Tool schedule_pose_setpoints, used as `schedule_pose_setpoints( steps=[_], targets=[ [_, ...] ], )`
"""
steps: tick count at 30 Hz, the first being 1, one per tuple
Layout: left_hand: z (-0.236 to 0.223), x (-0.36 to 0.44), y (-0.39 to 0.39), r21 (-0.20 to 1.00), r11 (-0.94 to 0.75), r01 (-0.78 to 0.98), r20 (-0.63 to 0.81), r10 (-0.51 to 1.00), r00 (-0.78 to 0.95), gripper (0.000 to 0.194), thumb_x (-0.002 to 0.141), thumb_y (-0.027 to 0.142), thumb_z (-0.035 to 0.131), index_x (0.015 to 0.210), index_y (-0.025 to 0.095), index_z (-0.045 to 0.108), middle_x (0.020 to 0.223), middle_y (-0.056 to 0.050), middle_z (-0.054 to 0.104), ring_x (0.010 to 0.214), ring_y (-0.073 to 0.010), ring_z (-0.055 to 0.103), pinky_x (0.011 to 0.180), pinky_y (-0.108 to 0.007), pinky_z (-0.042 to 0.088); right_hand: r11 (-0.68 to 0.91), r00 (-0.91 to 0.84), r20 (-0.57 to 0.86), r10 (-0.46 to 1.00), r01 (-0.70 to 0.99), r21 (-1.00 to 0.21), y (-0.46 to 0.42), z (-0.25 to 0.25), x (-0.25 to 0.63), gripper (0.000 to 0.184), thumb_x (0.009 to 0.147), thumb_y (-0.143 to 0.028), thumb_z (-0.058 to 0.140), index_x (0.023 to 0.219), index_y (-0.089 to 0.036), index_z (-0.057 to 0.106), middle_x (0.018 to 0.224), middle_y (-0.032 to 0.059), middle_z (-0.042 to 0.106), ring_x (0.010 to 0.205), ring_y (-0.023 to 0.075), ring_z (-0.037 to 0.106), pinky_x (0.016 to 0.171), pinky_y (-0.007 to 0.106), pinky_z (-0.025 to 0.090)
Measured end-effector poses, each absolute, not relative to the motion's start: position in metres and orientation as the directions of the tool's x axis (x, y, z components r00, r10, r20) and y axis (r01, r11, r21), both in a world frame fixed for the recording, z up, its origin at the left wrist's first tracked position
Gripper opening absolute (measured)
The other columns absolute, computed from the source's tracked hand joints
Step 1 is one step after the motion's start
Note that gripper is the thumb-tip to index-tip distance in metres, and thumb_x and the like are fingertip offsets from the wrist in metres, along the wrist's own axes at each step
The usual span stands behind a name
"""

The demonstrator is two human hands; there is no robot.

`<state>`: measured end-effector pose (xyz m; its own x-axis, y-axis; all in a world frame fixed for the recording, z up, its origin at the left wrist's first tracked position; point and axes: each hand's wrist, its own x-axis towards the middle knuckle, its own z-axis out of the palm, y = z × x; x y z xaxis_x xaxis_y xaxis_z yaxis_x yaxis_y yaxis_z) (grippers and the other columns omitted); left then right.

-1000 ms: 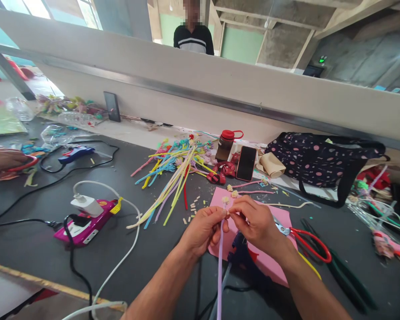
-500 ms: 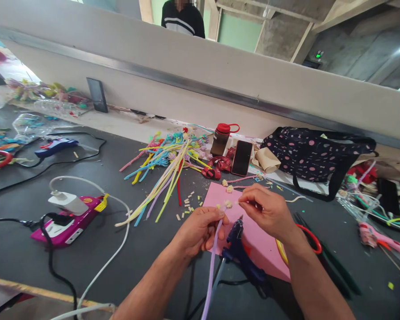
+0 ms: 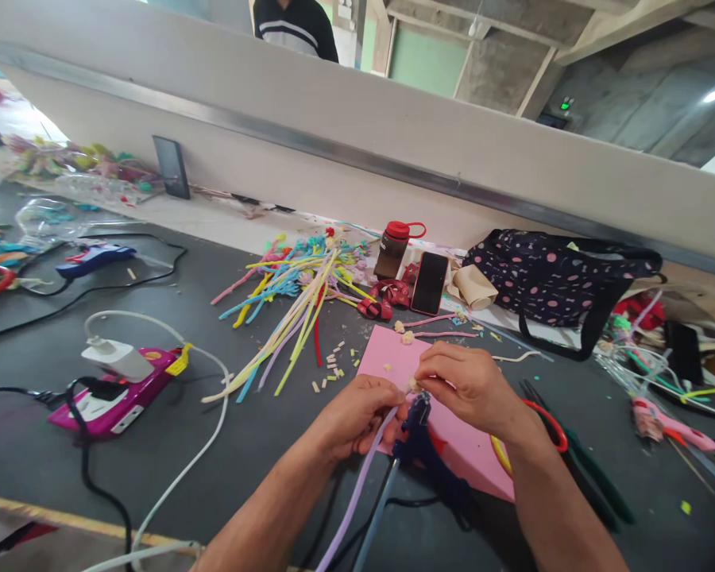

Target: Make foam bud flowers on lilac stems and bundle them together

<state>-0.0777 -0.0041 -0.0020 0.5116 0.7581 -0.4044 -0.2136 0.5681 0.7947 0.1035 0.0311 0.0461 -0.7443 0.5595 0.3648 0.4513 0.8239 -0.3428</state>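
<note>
My left hand (image 3: 363,417) is closed in a pinch on a lilac pipe cleaner (image 3: 349,508), near its top end. A small cream fluffy tuft (image 3: 414,385) sits at that end. Against the tuft, the thumb and fingertips of my right hand (image 3: 468,385) are pressed together; whatever lies between them is too small to make out. Just below both hands a dark blue glue gun (image 3: 432,465) lies with its nozzle close to the tuft, a glue stick (image 3: 378,512) at its rear. Under them is a pink sheet (image 3: 378,349).
Loose pipe cleaners (image 3: 291,318) are heaped at centre-left, with cut bits (image 3: 332,365) nearby. Scissors (image 3: 548,421) and dark green-handled pliers (image 3: 596,477) lie by my right forearm. A magenta power strip (image 3: 137,405) trails cables at left. Behind stand a bottle (image 3: 393,246), phone (image 3: 430,284) and bag (image 3: 548,278).
My right hand has come left and down, bringing its fingertips to the cream tuft. The lilac pipe cleaner's lower end has swung left. The person behind the partition appears further left.
</note>
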Motion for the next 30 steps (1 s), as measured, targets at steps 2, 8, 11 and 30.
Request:
schedule_pose_setpoints(
  steps=[2,8,11,30],
  targets=[
    [-0.0029,-0.0775,-0.0037,0.792,0.579,-0.192,-0.425,0.750,0.506,0.021,0.070,0.026,0.050,0.059,0.011,0.060,0.036,-0.001,0.055,0.019,-0.0048,0.032,0.022,-0.013,0.020,0.826,-0.752,0.352,0.558,0.462,-0.323,0.0306,0.0459,0.1034,0.012,0.083,-0.012,0.050,0.083,-0.017,0.060,0.082,0.0039,0.061,0.078,0.0145,0.056,0.070,0.026,0.043],
    [-0.0033,-0.0777,-0.0038,0.808,0.564,-0.170,-0.416,0.751,0.512,0.020,0.070,0.026,0.050,0.059,0.012,0.059,0.034,0.000,0.053,0.020,-0.0048,0.031,0.022,-0.014,0.021,0.841,-0.770,0.341,0.539,0.471,-0.265,0.0290,0.0468,0.1021,0.014,0.086,-0.016,0.047,0.081,-0.018,0.060,0.081,0.0049,0.062,0.078,0.0155,0.057,0.070,0.028,0.044],
    [-0.0027,-0.0778,-0.0043,0.810,0.563,-0.163,-0.422,0.752,0.506,0.020,0.070,0.026,0.050,0.058,0.013,0.059,0.034,0.000,0.053,0.020,-0.0046,0.030,0.022,-0.014,0.020,0.851,-0.780,0.343,0.524,0.465,-0.244,0.0281,0.0483,0.1012,0.016,0.086,-0.017,0.046,0.080,-0.018,0.061,0.079,0.0050,0.062,0.076,0.0152,0.057,0.069,0.027,0.044],
    [-0.0061,-0.0794,-0.0050,0.817,0.531,-0.223,-0.359,0.772,0.524,0.021,0.072,0.025,0.050,0.060,0.011,0.060,0.034,0.001,0.051,0.022,-0.0054,0.033,0.023,-0.014,0.022,0.841,-0.788,0.305,0.534,0.461,-0.283,0.0290,0.0481,0.1032,0.014,0.085,-0.012,0.048,0.082,-0.018,0.060,0.081,0.0036,0.062,0.077,0.0146,0.056,0.070,0.026,0.043]
  ],
)
